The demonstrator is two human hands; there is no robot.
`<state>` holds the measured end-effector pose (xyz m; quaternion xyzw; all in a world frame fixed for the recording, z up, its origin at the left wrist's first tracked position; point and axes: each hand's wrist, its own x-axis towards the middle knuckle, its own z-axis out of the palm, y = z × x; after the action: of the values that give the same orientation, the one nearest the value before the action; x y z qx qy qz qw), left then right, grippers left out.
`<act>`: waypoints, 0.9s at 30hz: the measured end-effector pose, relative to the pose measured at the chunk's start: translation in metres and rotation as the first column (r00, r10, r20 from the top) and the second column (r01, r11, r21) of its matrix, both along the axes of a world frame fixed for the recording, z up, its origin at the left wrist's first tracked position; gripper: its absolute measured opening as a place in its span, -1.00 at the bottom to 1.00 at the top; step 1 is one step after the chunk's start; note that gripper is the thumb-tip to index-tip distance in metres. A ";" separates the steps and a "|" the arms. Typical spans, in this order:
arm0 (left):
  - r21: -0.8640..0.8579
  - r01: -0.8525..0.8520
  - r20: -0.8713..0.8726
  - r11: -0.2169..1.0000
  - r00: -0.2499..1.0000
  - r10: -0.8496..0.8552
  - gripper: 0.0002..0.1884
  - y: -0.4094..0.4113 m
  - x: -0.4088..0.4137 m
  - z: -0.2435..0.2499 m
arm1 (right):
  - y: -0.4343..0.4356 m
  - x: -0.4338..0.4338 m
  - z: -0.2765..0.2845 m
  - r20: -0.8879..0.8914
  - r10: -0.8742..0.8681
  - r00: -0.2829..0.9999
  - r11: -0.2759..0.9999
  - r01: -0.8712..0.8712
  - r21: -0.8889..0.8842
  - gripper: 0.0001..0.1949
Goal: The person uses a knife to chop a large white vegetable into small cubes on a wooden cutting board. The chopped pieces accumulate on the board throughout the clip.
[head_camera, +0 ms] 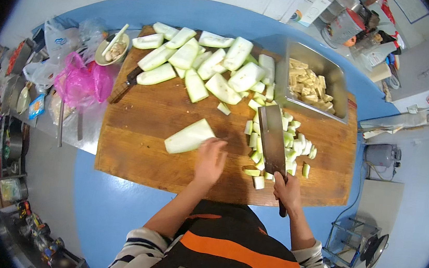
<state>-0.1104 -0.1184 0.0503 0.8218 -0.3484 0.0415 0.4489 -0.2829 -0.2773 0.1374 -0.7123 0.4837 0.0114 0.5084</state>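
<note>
My right hand [288,191] grips the handle of a cleaver [272,136], whose broad blade lies over a heap of cut pale green gourd pieces [298,146] on the right of the wooden cutting board [137,161]. My left hand [210,160] is at the right end of a peeled gourd piece [188,136] near the middle of the board; its fingers look slightly blurred, and whether they touch the piece is unclear. Several larger peeled gourd pieces [223,89] lie spread along the far side of the board.
A metal pan [313,112] with pale cut strips stands at the back right. Another knife [125,85] rests at the board's left edge. Beyond it are a bowl [100,56] with garlic and a pink plastic bag [81,80]. Jars and bottles crowd the shelf at upper right.
</note>
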 end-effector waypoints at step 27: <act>-0.124 -0.492 -0.791 0.862 0.573 0.214 -0.69 0.135 0.054 -0.063 | 0.095 0.102 -0.042 -0.256 0.601 0.757 0.697 -0.653 -0.296 -0.64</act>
<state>-0.0566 0.0166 -0.0127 0.7283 0.0565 -0.1556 0.6650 -0.1810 -0.1823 0.0952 -0.9136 0.2387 0.1433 0.2963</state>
